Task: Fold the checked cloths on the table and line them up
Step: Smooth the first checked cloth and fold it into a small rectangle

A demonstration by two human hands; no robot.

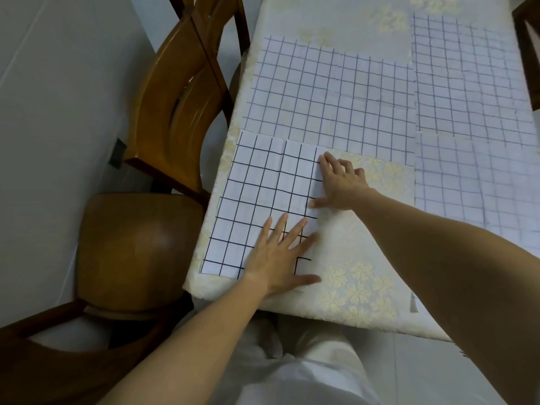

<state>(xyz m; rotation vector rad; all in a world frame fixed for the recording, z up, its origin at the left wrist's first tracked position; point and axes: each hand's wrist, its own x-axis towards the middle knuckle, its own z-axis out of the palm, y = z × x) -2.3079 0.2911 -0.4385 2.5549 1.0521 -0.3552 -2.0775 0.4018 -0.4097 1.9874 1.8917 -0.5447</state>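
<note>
Both hands pressed flat on the folded cloth (263, 200).
The cloth lay under the left hand's (280, 255) wide-spread, straight fingers, thumb off on the table (353, 252). The right hand (340, 184), arm reaching across, spread its fingers along the cloth's right edge, holding nothing. The cloth's long axis ran away from the person.

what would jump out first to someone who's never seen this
Two bare hands press a folded checked cloth at the near left corner of the table: the left hand flat on it, the right hand at its right edge. Behind it, paler checked cloths lie spread flat, and wooden chairs stand along the left side.
</note>
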